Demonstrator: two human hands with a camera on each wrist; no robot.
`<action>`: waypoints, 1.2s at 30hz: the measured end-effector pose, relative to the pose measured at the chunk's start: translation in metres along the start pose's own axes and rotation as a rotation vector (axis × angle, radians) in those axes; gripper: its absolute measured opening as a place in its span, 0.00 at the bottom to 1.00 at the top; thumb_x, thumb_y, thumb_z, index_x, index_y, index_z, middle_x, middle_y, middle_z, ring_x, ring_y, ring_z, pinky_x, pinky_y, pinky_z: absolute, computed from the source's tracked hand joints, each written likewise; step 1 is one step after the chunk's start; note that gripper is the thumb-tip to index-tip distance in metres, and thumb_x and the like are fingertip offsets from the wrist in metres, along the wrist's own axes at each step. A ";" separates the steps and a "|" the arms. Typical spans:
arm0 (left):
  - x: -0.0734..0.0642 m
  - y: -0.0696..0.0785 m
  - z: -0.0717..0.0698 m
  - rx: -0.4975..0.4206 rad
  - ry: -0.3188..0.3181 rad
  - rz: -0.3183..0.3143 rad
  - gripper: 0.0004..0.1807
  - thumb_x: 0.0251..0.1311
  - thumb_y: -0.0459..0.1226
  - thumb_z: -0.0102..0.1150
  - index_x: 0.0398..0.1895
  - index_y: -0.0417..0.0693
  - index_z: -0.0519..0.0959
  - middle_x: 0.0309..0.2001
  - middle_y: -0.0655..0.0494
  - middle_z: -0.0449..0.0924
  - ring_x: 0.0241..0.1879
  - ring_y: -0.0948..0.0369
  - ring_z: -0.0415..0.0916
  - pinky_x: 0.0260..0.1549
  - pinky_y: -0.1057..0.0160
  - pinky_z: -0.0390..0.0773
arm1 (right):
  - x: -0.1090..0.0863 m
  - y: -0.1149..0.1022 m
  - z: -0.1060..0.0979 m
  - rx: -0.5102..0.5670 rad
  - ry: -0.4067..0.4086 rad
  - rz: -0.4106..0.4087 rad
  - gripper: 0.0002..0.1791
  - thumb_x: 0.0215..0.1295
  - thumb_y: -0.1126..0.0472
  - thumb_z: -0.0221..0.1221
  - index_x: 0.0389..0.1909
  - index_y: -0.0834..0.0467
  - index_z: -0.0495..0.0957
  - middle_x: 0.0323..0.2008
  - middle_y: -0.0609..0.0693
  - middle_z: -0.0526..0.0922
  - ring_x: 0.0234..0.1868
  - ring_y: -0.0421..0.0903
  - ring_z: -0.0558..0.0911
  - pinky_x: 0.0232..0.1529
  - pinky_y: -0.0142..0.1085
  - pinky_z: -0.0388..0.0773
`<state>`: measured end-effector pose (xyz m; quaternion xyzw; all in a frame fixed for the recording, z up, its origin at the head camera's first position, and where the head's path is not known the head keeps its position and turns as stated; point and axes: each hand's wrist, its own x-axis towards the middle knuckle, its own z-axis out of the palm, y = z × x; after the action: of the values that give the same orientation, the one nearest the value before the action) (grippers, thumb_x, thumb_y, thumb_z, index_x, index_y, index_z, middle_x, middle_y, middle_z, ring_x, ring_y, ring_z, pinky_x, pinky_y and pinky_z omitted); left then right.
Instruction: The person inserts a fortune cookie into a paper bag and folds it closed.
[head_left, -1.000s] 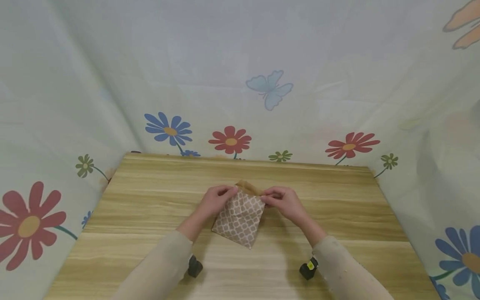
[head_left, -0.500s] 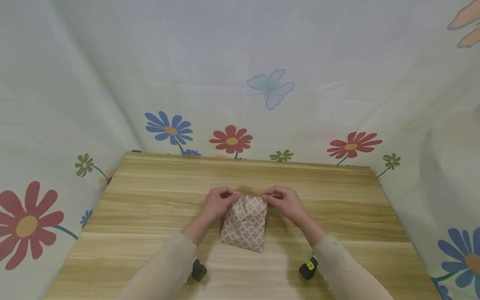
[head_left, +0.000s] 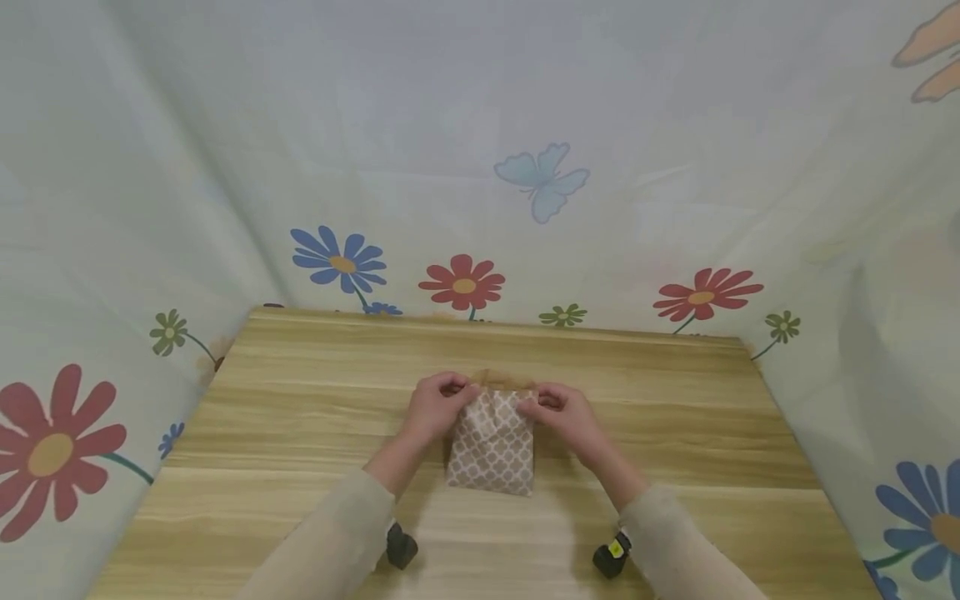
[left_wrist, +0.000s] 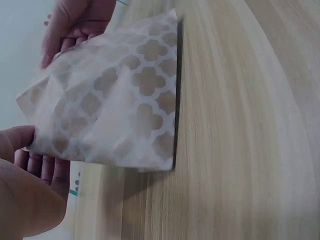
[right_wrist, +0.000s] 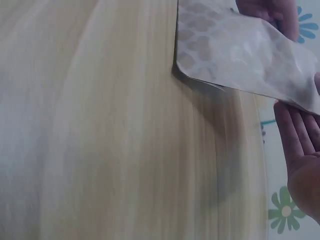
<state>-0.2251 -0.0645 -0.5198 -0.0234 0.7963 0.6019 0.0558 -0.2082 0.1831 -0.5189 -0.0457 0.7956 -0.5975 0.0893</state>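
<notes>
Between both hands is a paper bag [head_left: 491, 450], tan with a white lattice pattern, its brown top edge [head_left: 501, 380] facing the back of the table. My left hand [head_left: 437, 407] pinches the bag's upper left corner, thumb on the patterned face and fingers behind. At the upper right corner my right hand [head_left: 564, 417] pinches it the same way. The left wrist view shows the bag's face [left_wrist: 115, 100] creased near the top, with its straight bottom edge close over the wood. From the right wrist, the bag [right_wrist: 240, 55] shows its side, the right fingers [right_wrist: 295, 125] beneath it.
The wood-grain table [head_left: 300, 358] spreads around the bag. A pale cloth backdrop [head_left: 405, 167] printed with flowers and a butterfly rises behind its far edge and along the sides. Black wrist devices [head_left: 401, 546] hang below both sleeves.
The bag has turned from a slant to nearly straight, its bottom edge swinging right. The right thumb has slid slightly inward and down over the patterned face; the left hand has shifted a little right.
</notes>
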 end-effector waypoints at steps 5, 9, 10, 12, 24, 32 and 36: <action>-0.002 0.003 0.004 -0.053 -0.008 -0.024 0.11 0.70 0.43 0.70 0.45 0.44 0.88 0.43 0.51 0.85 0.42 0.56 0.81 0.41 0.63 0.82 | 0.001 0.005 0.008 -0.006 0.054 -0.022 0.12 0.71 0.55 0.71 0.37 0.60 0.83 0.32 0.47 0.89 0.35 0.41 0.83 0.38 0.35 0.80; -0.005 0.002 0.006 -0.098 -0.010 -0.045 0.13 0.68 0.44 0.72 0.45 0.44 0.87 0.44 0.51 0.85 0.44 0.55 0.81 0.44 0.61 0.82 | 0.001 0.007 0.010 0.008 0.084 -0.023 0.12 0.70 0.60 0.71 0.31 0.61 0.80 0.30 0.48 0.89 0.32 0.41 0.81 0.35 0.32 0.78; -0.005 0.001 0.007 -0.098 -0.014 -0.044 0.14 0.68 0.45 0.72 0.46 0.43 0.86 0.45 0.50 0.84 0.45 0.55 0.81 0.45 0.60 0.83 | 0.001 0.006 0.010 0.010 0.084 -0.024 0.13 0.70 0.61 0.71 0.30 0.62 0.79 0.30 0.48 0.89 0.32 0.41 0.80 0.34 0.32 0.77; -0.006 -0.001 0.007 -0.089 -0.023 -0.050 0.17 0.67 0.47 0.73 0.47 0.44 0.85 0.46 0.50 0.84 0.46 0.55 0.81 0.47 0.59 0.83 | 0.001 0.006 0.011 0.018 0.082 -0.026 0.13 0.70 0.62 0.71 0.30 0.63 0.79 0.30 0.50 0.89 0.32 0.42 0.80 0.34 0.32 0.78; -0.012 -0.003 0.008 0.012 -0.010 -0.052 0.13 0.68 0.45 0.72 0.43 0.44 0.87 0.40 0.52 0.85 0.39 0.58 0.80 0.36 0.63 0.82 | 0.002 0.005 0.012 0.047 0.075 -0.029 0.13 0.72 0.59 0.69 0.35 0.66 0.83 0.32 0.52 0.90 0.34 0.42 0.84 0.39 0.33 0.83; -0.010 -0.002 0.007 -0.015 -0.023 -0.012 0.10 0.66 0.39 0.74 0.45 0.45 0.87 0.40 0.52 0.85 0.40 0.57 0.80 0.38 0.63 0.83 | 0.002 0.001 0.012 0.066 0.076 -0.034 0.11 0.73 0.60 0.68 0.37 0.66 0.83 0.34 0.53 0.90 0.36 0.43 0.85 0.40 0.31 0.83; -0.009 0.000 0.006 -0.056 -0.024 -0.019 0.09 0.66 0.39 0.73 0.43 0.44 0.86 0.39 0.52 0.84 0.39 0.58 0.79 0.37 0.64 0.82 | 0.002 0.000 0.012 0.069 0.068 -0.027 0.10 0.73 0.61 0.68 0.37 0.66 0.82 0.34 0.52 0.89 0.37 0.43 0.85 0.41 0.32 0.83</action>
<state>-0.2155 -0.0587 -0.5207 -0.0253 0.7782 0.6236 0.0701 -0.2083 0.1714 -0.5227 -0.0330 0.7763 -0.6270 0.0557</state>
